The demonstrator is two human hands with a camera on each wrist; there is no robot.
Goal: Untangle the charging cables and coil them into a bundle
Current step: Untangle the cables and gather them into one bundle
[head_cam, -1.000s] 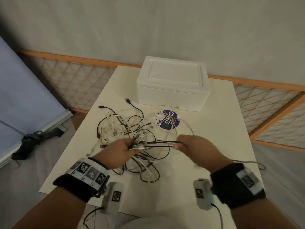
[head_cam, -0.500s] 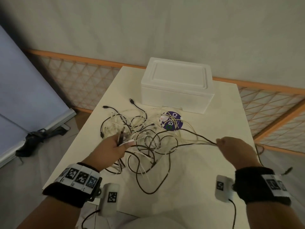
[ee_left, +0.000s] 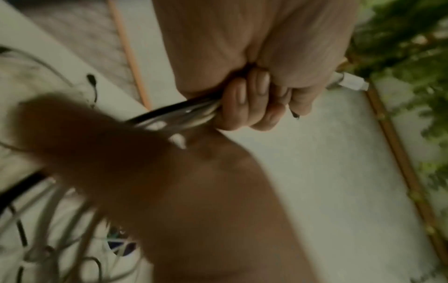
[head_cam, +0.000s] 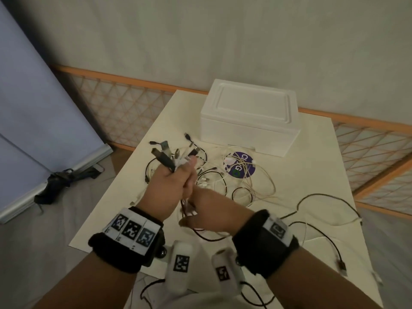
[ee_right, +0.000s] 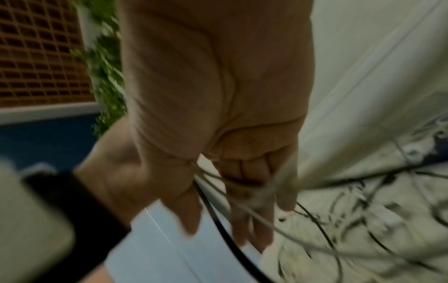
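Several black and white charging cables (head_cam: 240, 181) lie tangled on the cream table (head_cam: 312, 163). My left hand (head_cam: 178, 181) is raised over the table's left side and grips a bunch of cable ends in its fist, their plugs (head_cam: 166, 156) sticking up. The left wrist view shows its curled fingers (ee_left: 254, 103) round the cable bundle (ee_left: 184, 114). My right hand (head_cam: 209, 210) sits just below and against the left one. The strands (ee_right: 242, 206) run between its thumb and its loosely bent fingers. Slack black cable (head_cam: 316, 197) trails to the right edge.
A white foam box (head_cam: 249, 121) stands at the back of the table, with a purple round sticker (head_cam: 239, 163) in front of it under some cables. A blue panel (head_cam: 33, 108) leans at the left. An orange lattice rail (head_cam: 367, 148) runs behind and to the right.
My right hand, stretched out to the right with the strands, has come back against the left hand. The left hand has risen, plugs now pointing up. The pulled cables lie slack at the right.
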